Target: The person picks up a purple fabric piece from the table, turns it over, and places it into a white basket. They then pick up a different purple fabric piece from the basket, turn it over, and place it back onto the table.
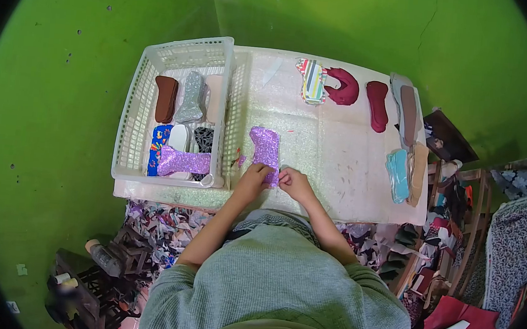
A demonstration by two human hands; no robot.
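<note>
A purple glittery cut-out piece (265, 143), wide at its top end and narrower in the middle, lies on the white-covered table in front of me. My left hand (253, 181) is closed over its lower left part, with the fingers bent across the material. At the lower right edge my right hand (294, 183) pinches with thumb and forefinger, fingertips right at the border of the piece. Its bottom end is partly hidden by my hands. Small purple scraps (240, 160) lie just left of it.
On the left, a white plastic crate (127, 134) holds brown, silver, patterned and purple pieces. Striped (312, 81) and maroon pieces (376, 105) lie toward the back; light-blue (397, 176) and tan stacks (417, 172) line the right edge. Fabric scraps (164, 228) cover the floor below.
</note>
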